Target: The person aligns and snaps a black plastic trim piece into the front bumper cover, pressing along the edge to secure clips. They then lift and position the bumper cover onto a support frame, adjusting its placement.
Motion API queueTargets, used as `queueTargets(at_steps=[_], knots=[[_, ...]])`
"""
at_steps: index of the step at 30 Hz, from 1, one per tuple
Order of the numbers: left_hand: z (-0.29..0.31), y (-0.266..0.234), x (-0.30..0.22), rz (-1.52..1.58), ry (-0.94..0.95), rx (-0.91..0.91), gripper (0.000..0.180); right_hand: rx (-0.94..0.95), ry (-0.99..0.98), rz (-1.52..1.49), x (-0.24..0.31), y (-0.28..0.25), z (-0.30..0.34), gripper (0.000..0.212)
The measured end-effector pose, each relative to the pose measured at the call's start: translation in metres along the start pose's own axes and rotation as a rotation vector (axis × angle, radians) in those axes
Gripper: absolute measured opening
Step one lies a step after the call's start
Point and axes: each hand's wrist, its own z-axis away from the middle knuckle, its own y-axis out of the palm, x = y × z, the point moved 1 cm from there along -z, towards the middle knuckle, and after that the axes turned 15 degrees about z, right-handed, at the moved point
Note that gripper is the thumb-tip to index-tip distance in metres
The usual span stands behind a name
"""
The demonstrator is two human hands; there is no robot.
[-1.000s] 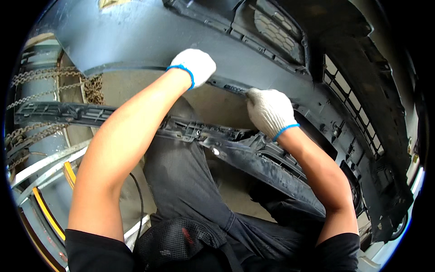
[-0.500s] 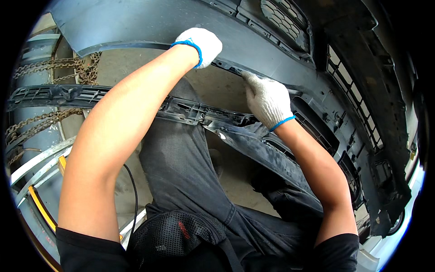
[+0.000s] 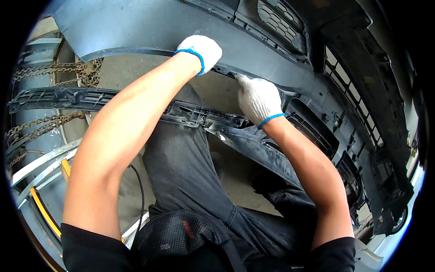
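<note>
Bumper panel (image 3: 122,29): smooth, curve-edged; right hand (image 3: 260,97), knit-gloved, at edge.

Gap (image 3: 217,95) between panel (image 3: 244,52) and trim (image 3: 186,112)

Gloves (image 3: 260,99) are white, cuffs (image 3: 271,120) blue; panel (image 3: 122,27) dark grey; grille (image 3: 277,21) honeycomb-patterned.

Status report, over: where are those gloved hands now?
Left hand, right hand at edge of dark bumper; grips unclear. Long black strip passes beneath left forearm.
</note>
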Motion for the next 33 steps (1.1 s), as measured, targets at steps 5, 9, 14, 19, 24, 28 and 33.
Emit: queueTargets(at_steps=[5,9,14,19,24,28,33], knots=[[0.002,0.006,0.005,0.020,0.027,-0.029,0.017,0.031,0.034,-0.014,0.013,0.006,0.004,0.018],[0.002,0.007,0.002,-0.023,0.014,-0.015,0.016,0.146,0.080,-0.101,-0.002,-0.006,-0.021,0.020],[0.000,0.005,0.006,0.049,0.017,0.025,0.015,0.490,-0.045,0.015,-0.021,-0.014,-0.068,0.030],[-0.001,0.000,0.002,0.030,-0.028,0.085,0.018,0.525,-0.275,0.111,-0.028,-0.010,-0.094,0.026],[0.001,0.000,0.004,0.052,-0.054,0.139,0.019,0.584,-0.355,0.135,-0.021,-0.015,-0.114,0.026],[-0.002,-0.002,0.002,0.027,-0.061,0.166,0.020,0.658,-0.402,0.202,-0.019,-0.013,-0.124,0.027],[-0.003,0.003,0.006,0.008,-0.027,0.201,0.023,0.801,-0.393,0.190,-0.021,-0.023,-0.135,0.027]])
